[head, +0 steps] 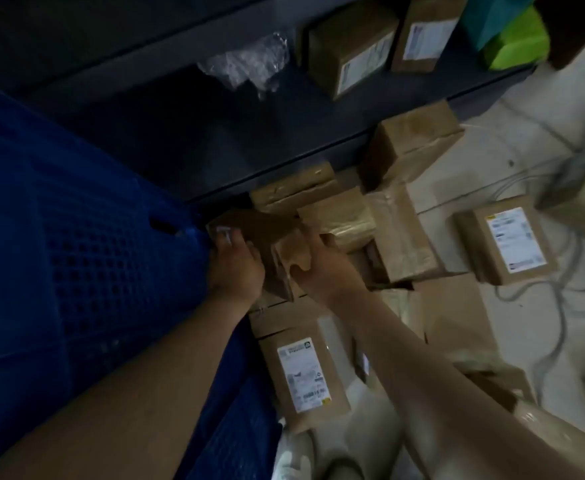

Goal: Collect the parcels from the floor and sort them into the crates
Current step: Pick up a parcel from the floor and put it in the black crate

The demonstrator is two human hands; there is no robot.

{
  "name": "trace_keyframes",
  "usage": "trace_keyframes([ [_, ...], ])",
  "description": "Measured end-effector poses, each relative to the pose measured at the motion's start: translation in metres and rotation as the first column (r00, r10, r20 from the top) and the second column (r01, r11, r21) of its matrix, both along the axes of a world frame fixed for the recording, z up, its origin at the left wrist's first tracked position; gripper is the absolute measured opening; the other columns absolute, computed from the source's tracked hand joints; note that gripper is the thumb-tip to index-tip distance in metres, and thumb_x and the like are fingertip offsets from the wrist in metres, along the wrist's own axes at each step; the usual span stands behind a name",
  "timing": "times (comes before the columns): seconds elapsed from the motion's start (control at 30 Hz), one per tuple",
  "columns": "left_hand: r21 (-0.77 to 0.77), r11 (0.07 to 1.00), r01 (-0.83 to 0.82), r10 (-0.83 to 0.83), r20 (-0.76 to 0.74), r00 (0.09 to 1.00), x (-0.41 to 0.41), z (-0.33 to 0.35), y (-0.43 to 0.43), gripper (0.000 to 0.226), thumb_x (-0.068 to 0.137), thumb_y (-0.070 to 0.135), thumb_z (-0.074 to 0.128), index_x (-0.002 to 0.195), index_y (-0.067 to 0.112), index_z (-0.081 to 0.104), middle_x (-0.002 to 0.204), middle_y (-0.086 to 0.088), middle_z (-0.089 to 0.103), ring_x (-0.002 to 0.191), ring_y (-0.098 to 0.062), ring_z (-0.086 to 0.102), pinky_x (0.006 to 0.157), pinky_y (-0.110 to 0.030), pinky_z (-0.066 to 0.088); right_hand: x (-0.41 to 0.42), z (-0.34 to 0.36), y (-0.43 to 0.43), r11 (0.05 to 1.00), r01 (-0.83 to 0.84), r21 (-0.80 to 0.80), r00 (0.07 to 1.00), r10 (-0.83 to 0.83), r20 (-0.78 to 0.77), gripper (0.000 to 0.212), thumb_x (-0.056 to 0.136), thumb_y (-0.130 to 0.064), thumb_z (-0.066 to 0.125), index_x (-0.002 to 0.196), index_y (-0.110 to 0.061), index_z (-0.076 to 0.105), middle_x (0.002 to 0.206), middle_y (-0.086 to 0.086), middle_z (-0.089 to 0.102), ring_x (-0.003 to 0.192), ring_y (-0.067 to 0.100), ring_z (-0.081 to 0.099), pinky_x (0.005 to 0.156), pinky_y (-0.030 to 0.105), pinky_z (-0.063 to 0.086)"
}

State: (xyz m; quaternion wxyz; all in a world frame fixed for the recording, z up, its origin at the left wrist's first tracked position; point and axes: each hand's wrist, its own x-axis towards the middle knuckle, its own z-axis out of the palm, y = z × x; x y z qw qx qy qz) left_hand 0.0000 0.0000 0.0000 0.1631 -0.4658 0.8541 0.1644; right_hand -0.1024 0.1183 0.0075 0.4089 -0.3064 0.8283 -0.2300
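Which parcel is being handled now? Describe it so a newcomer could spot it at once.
Start at the big blue crate on the left; just off its right edge lies a heap of brown parcels. The one meant is the parcel between the left hand and right hand. Unlike its neighbours, it alone is held from both sides.

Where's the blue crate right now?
Head view, left side: the blue crate sits right beside the left hand, which holds a brown parcel with the right hand.
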Motion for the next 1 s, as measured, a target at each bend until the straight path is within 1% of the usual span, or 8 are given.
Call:
trace_keyframes([
  [0.17, 0.063, 0.990, -0.123, 0.134, -0.209, 0.969, -0.023, -0.012, 0.002, 0.038, 0.102, 0.019, 0.035, 0.135, 0.004, 0.045, 0.141, -0.020, 0.041, 0.126, -0.036, 0.043, 0.102, -0.042, 0.039, 0.013, -0.025, -0.022, 1.000, 0.006, -0.020, 1.000, -0.006, -0.013, 0.096, 0.080, -0.051, 0.068, 0.152, -0.044, 0.004, 0.158, 0.010, 0.013, 0.145, 0.041, 0.017, 0.112, 0.053, 0.032],
  [0.33, 0.289, 0.892, -0.347, 0.431, -0.313, 0.846, -0.018, -0.021, 0.005, 0.042, 0.104, 0.031, 0.030, 0.138, 0.011, 0.043, 0.150, -0.018, 0.027, 0.131, -0.035, 0.039, 0.104, -0.040, 0.039, 0.021, -0.028, -0.025, 0.988, 0.121, -0.094, 0.983, -0.133, -0.126, 0.080, 0.079, -0.050, 0.069, 0.145, -0.034, 0.026, 0.140, 0.013, 0.028, 0.127, 0.038, 0.039, 0.101, 0.048, 0.046],
  [0.47, 0.480, 0.702, -0.526, 0.692, -0.284, 0.663, -0.022, -0.020, 0.006, 0.048, 0.103, 0.043, 0.028, 0.148, 0.025, 0.032, 0.152, -0.015, 0.025, 0.129, -0.037, 0.043, 0.101, -0.044, 0.043, 0.014, -0.010, -0.005, 0.912, 0.341, -0.229, 0.939, -0.343, 0.034, 0.076, 0.075, -0.042, 0.076, 0.139, -0.034, 0.035, 0.130, 0.005, 0.028, 0.111, 0.029, 0.046, 0.085, 0.030, 0.049],
  [0.57, 0.453, 0.741, -0.496, 0.641, -0.256, 0.724, -0.014, -0.025, 0.015, 0.057, 0.101, 0.052, 0.030, 0.151, 0.028, 0.022, 0.153, -0.015, 0.023, 0.129, -0.039, 0.042, 0.097, -0.048, 0.045, -0.003, -0.001, 0.027, 0.836, 0.483, -0.260, 0.875, -0.451, 0.176, 0.076, 0.077, -0.034, 0.079, 0.137, -0.040, 0.033, 0.130, 0.000, 0.028, 0.108, 0.024, 0.044, 0.078, 0.023, 0.046],
  [0.67, 0.470, 0.744, -0.476, 0.629, -0.252, 0.735, -0.010, -0.030, 0.027, 0.066, 0.095, 0.062, 0.034, 0.151, 0.031, 0.019, 0.149, -0.016, 0.027, 0.123, -0.039, 0.047, 0.085, -0.042, 0.047, -0.016, 0.002, 0.058, 0.783, 0.575, -0.236, 0.814, -0.521, 0.255, 0.081, 0.074, -0.035, 0.081, 0.138, -0.040, 0.031, 0.130, -0.002, 0.033, 0.114, 0.023, 0.044, 0.090, 0.044, 0.052],
  [0.77, 0.415, 0.777, -0.473, 0.601, -0.267, 0.753, -0.016, -0.028, 0.041, 0.067, 0.091, 0.066, 0.034, 0.147, 0.033, 0.021, 0.144, -0.016, 0.030, 0.118, -0.039, 0.049, 0.089, -0.052, 0.051, -0.020, 0.002, 0.084, 0.713, 0.664, -0.224, 0.740, -0.583, 0.336, 0.083, 0.065, -0.052, 0.076, 0.135, -0.045, 0.031, 0.135, 0.000, 0.040, 0.118, 0.025, 0.050, 0.091, 0.050, 0.055],
  [0.93, 0.341, 0.830, -0.442, 0.551, -0.380, 0.743, -0.030, -0.010, 0.064, 0.044, 0.100, 0.046, 0.033, 0.137, 0.022, 0.040, 0.139, -0.014, 0.031, 0.115, -0.032, 0.050, 0.078, -0.039, 0.049, -0.022, -0.001, 0.123, 0.621, 0.738, -0.265, 0.674, -0.696, 0.247, 0.077, 0.081, -0.050, 0.064, 0.148, -0.030, 0.031, 0.139, -0.006, 0.032, 0.120, 0.010, 0.039, 0.087, 0.015, 0.038],
  [1.0, 0.288, 0.869, -0.403, 0.493, -0.424, 0.760, -0.032, -0.003, 0.071, 0.037, 0.102, 0.041, 0.032, 0.128, 0.020, 0.048, 0.134, -0.013, 0.038, 0.108, -0.030, 0.054, 0.073, -0.036, 0.048, -0.020, -0.007, 0.137, 0.558, 0.800, -0.220, 0.600, -0.743, 0.296, 0.073, 0.084, -0.051, 0.065, 0.147, -0.034, 0.033, 0.144, -0.005, 0.031, 0.121, 0.012, 0.041, 0.094, 0.023, 0.041],
])
